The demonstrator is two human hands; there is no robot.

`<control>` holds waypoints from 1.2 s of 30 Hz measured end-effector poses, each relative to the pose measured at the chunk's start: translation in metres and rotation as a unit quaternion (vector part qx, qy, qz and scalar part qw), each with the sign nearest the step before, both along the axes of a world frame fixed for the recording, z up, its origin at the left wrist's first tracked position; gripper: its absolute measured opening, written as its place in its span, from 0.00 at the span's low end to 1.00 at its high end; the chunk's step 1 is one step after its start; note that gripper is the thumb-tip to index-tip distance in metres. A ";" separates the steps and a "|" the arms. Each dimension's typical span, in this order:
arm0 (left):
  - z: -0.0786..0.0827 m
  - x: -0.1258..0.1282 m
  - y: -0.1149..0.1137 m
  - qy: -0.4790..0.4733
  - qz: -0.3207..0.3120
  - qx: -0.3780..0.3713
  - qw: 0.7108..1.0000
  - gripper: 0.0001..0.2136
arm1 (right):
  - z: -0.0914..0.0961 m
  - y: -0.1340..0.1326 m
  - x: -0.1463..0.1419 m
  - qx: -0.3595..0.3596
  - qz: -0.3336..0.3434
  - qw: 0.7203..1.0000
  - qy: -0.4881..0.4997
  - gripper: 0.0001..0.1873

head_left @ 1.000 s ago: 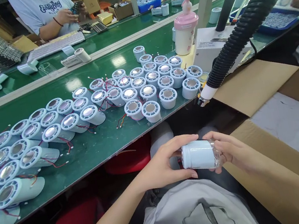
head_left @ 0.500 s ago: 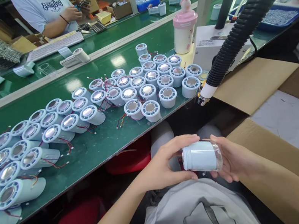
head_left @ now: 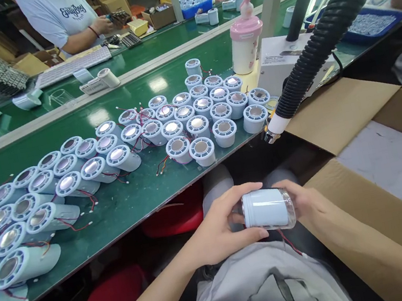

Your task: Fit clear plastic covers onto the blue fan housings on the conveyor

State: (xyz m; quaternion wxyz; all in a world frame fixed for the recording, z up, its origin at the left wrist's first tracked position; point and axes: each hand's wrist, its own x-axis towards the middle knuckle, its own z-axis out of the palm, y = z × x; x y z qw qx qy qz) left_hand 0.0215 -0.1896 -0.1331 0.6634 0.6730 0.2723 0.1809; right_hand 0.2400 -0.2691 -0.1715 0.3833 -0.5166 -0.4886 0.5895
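Over my lap I hold a light-blue cylindrical part on its side, with a clear plastic cover showing at its right end. My left hand grips its left end, thumb below and fingers above. At the covered right end, my right hand closes on it, with its fingers partly hidden behind. A thin red wire with a small white plug hangs beneath the cylinder. Many similar light-blue cylinders with round silver tops and coloured wires stand or lean on the green bench ahead.
To my right is an open cardboard box with white lining. A black ribbed hose with a metal nozzle hangs above the bench edge. A pink-lidded bottle stands beside a white device. Co-workers sit across the bench.
The cylinder has shifted slightly left. My right hand's fingers have drawn from underneath to behind its covered end, and the red wire now hangs in sight below.
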 end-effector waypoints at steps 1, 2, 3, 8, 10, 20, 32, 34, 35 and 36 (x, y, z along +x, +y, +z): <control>0.000 0.000 0.000 0.003 0.002 -0.012 1.000 0.29 | -0.001 -0.002 0.003 0.085 -0.007 0.995 -0.060 0.38; 0.000 0.000 0.000 0.004 0.004 -0.020 1.000 0.29 | -0.002 -0.004 0.006 0.166 0.000 0.980 -0.108 0.39; 0.000 0.000 0.000 0.006 0.003 -0.024 1.000 0.29 | -0.002 -0.005 0.008 0.238 0.017 0.961 -0.141 0.40; -0.001 -0.002 0.006 0.006 -0.030 -0.020 0.999 0.34 | 0.002 -0.007 0.006 0.307 0.043 0.940 -0.139 0.35; 0.001 -0.003 0.008 -0.001 -0.046 0.023 0.999 0.38 | 0.004 -0.007 0.002 0.166 0.033 0.985 -0.013 0.31; -0.011 -0.007 0.005 -0.022 -0.070 -0.098 0.993 0.38 | 0.004 -0.006 -0.001 -0.027 0.001 0.993 0.116 0.27; -0.018 0.005 0.005 -0.061 -0.027 -0.168 0.984 0.27 | 0.002 -0.005 -0.001 0.002 0.007 0.994 0.109 0.32; -0.021 0.007 0.005 -0.073 -0.026 -0.189 0.979 0.27 | 0.008 -0.007 0.002 0.045 0.015 0.998 0.028 0.35; -0.023 0.007 0.005 -0.069 -0.031 -0.193 0.978 0.27 | 0.011 -0.007 0.003 0.055 0.022 0.998 0.004 0.33; -0.023 0.007 0.005 -0.060 -0.040 -0.189 0.979 0.27 | 0.015 -0.007 0.005 0.053 0.028 0.998 -0.004 0.30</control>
